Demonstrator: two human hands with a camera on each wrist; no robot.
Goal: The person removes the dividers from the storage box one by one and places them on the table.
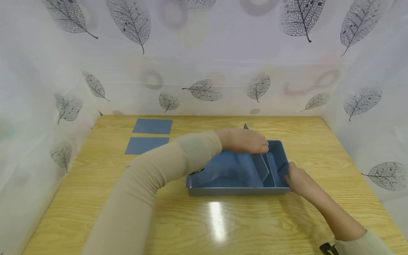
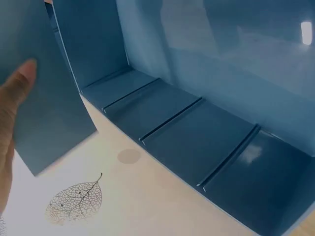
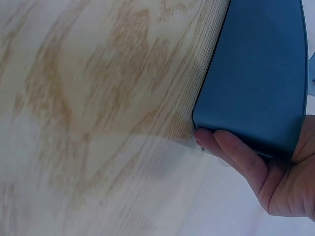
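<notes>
A shallow blue box (image 1: pixel 239 191) lies on the wooden table, slotted ridges (image 2: pixel 172 119) along its inner wall. My left hand (image 1: pixel 244 141) reaches over it and pinches a flat blue divider panel (image 1: pixel 262 167), tilted above the right part of the box. In the left wrist view, the thumb presses on the face of that panel (image 2: pixel 54 118). Another divider (image 1: pixel 272 169) stands across the box near its right end. My right hand (image 1: pixel 297 177) grips the box's right end; in the right wrist view its fingers (image 3: pixel 241 152) curl around the end wall.
Two loose blue panels (image 1: pixel 153 126) lie flat at the back left of the wooden table (image 1: pixel 197 226), one in front of the other. A pale curtain (image 1: pixel 204 53) with leaf prints encloses the back and both sides.
</notes>
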